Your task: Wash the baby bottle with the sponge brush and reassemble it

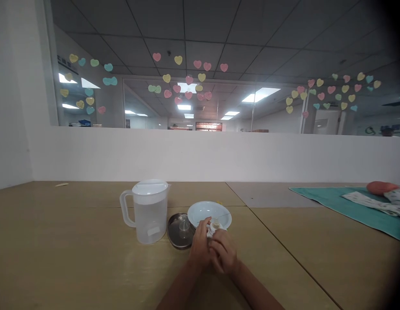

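Observation:
My left hand is closed along the left side of a small white bottle-like thing with a beige top. My right hand has its fingers curled against the same thing from the right and below. Both hands meet in front of a white bowl, and much of what they hold is hidden by the fingers. A thin line, perhaps a slim rod, crosses the bowl's right side. Left of my hands lies a shallow metal dish with a small clear cup in it.
A lidded translucent pitcher stands left of the dish, its handle to the left. At the far right, a teal cloth carries a patterned white cloth and a reddish object. A low white wall with glass above borders the wooden table.

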Tool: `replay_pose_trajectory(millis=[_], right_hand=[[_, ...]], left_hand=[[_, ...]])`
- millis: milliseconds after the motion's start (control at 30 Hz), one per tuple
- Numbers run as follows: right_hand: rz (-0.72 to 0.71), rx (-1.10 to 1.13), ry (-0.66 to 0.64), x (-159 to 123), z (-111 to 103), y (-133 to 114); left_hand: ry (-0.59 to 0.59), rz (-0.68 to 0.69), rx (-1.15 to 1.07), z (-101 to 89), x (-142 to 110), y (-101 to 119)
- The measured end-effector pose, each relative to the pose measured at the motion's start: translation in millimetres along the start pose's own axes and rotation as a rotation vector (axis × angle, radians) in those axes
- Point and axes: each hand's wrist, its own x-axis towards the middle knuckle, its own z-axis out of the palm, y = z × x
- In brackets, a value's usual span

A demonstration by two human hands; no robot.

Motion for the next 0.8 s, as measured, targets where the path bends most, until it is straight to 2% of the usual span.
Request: replay_pose_trajectory(millis=[67, 100, 200, 233, 300, 433, 500, 567, 633, 800], right_hand=[[-0.092, -0.016, -0.027, 2, 1, -1], [-0.083, -0.029, 0.002, 2, 1, -1], [0.119, -0.082, 0.155, 1, -1, 5], [0.178, -0.090, 0.168, 1, -1, 7], [0.206, -0.089, 0.136, 1, -3, 9], [0.105, -0.059, 0.056, 0, -1, 6], [0.182, -0.039, 0.119, -2, 1, 6], [0.337, -0.013, 0.195, -4, 2, 8], [0.430, 0.017, 0.208, -6, 2, 11], [0.300, 0.004, 0.144, -9, -1, 13]], left_hand=[[-0.007, -0.023, -0.010, -0.3, 0, 1], [-0.009, -0.021, -0.011, -0.7, 1, 2], [-0.007, 0.014, -0.002, -1.5, 2, 8], [-0.010, 0.029, 0.005, -1.4, 2, 8], [-0.019, 0.056, 0.031, -0.6, 2, 7], [-0.025, 0.101, 0.092, 2.4, 0, 0], [-0.010, 0.101, 0.104, 3.3, 0, 1], [0.002, 0.090, 0.105, 3.4, 2, 3], [-0.008, 0.080, 0.103, 3.4, 3, 6], [-0.020, 0.058, 0.117, 5.9, 2, 2]])
